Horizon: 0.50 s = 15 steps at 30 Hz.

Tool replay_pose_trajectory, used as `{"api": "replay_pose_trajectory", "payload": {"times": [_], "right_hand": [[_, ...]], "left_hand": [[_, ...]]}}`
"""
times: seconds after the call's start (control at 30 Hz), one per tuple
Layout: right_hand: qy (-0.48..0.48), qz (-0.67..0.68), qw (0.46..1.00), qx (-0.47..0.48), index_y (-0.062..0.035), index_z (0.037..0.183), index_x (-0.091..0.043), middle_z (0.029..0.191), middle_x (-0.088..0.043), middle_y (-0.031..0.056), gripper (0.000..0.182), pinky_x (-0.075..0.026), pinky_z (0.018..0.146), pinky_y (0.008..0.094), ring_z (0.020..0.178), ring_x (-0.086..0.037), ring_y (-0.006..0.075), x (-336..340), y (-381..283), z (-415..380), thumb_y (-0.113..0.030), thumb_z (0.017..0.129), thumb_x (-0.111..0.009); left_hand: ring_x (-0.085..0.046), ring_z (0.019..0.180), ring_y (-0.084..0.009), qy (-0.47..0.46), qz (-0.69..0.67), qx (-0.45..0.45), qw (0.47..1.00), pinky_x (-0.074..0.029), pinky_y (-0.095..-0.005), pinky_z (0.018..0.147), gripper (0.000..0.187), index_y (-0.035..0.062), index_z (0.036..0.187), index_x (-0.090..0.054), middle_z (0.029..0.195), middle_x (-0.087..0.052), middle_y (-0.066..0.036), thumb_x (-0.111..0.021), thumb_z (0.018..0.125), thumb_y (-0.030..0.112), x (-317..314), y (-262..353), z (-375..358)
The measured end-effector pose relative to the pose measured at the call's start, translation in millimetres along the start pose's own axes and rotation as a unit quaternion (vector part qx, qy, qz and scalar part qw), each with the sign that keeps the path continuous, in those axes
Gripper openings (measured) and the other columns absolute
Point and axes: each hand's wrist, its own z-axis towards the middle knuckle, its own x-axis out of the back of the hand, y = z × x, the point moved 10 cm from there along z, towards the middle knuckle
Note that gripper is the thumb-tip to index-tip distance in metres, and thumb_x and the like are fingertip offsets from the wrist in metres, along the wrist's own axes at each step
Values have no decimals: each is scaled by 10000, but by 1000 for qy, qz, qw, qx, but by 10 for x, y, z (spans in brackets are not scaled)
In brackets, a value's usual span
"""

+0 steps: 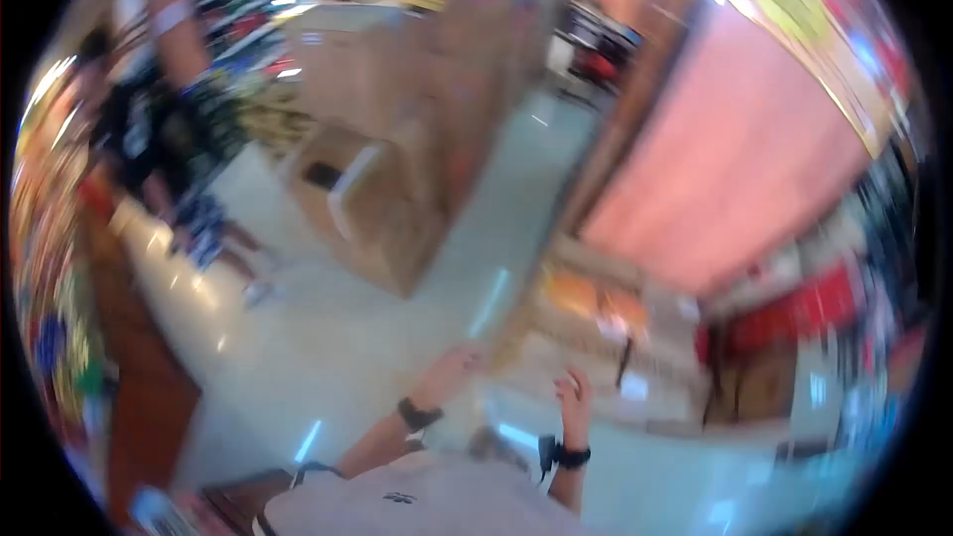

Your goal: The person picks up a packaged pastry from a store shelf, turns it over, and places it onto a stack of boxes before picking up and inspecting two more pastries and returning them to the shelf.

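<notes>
Below, both hands, left hand (449, 369) and right hand (574, 399), near blurred shelf (586, 313)

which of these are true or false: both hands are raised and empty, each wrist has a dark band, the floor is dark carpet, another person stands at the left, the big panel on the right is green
1. Both hands, left hand and right hand, are raised and hold nothing: true.
2. Each wrist wears a dark band: true.
3. The floor is dark carpet: false, it is pale and shiny.
4. Another person stands at the left: true.
5. The big panel on the right is green: false, it is pink.
</notes>
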Motion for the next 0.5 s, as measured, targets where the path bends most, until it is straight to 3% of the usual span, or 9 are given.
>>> {"api": "replay_pose_trajectory", "payload": {"times": [0.03,0.07,0.1,0.17,0.2,0.3,0.4,0.5], "right_hand": [[0,16,999,29,-52,1320,-515,1253,-587,98,383,-497,832,313,972,-623,182,89,-23,273,-169,956,-528],[-4,5,995,96,-53,1347,-495,1336,-531,107,418,-500,845,319,1016,-610,187,303,249,677,-145,941,-530],[23,-48,999,-3,-43,1343,-493,1402,-468,106,417,-503,850,322,1076,-587,198,458,127,940,-108,932,-510],[-7,-121,969,214,-36,1332,-496,1364,-496,105,399,-511,821,312,1040,-610,209,745,-8,1599,-102,939,-503],[-17,-152,965,212,-40,1338,-490,1368,-487,111,405,-499,838,325,1057,-593,220,917,5,1794,-124,942,-501],[-91,-225,960,140,-51,1354,-472,1382,-462,131,425,-461,888,363,1107,-543,254,923,158,2010,-190,952,-496],[-146,-247,952,108,-62,1370,-455,1396,-438,150,453,-424,938,401,1158,-493,288,919,382,2124,-256,963,-490],[-196,-269,938,97,-73,1386,-437,1410,-413,170,485,-386,989,439,1208,-444,321,941,550,2195,-322,973,-485]], "left_hand": [[-629,940,-180,-7,-100,2,995,-510,-311,806,311,40,1182,-605,1045,-653,-100,-629,884,128,-224,259,273],[-577,1105,-256,38,161,-140,976,-455,-381,945,396,61,1261,-558,1151,-625,-123,-623,878,143,-446,490,539],[-516,1177,-320,54,147,-185,970,-398,-430,1015,462,71,1307,-520,1214,-589,-149,-631,873,185,-657,676,795],[-478,1218,-340,115,173,-202,957,-392,-438,1024,482,74,1312,-514,1241,-562,-167,-630,884,263,-1046,807,1439],[-458,1238,-350,126,182,-205,953,-389,-442,1028,495,75,1314,-511,1254,-549,-176,-630,890,303,-1241,828,1714],[-502,1187,-361,165,184,-99,964,-414,-435,1011,504,64,1336,-485,1250,-553,-184,-605,921,322,-1413,560,2193],[-574,1095,-345,104,101,-39,989,-464,-421,944,493,53,1337,-485,1192,-597,-194,-594,937,319,-1634,286,2390],[-625,982,-315,121,-2,14,993,-493,-404,873,473,89,1350,-506,1102,-648,-181,-597,896,183,-1636,212,2272]]}}
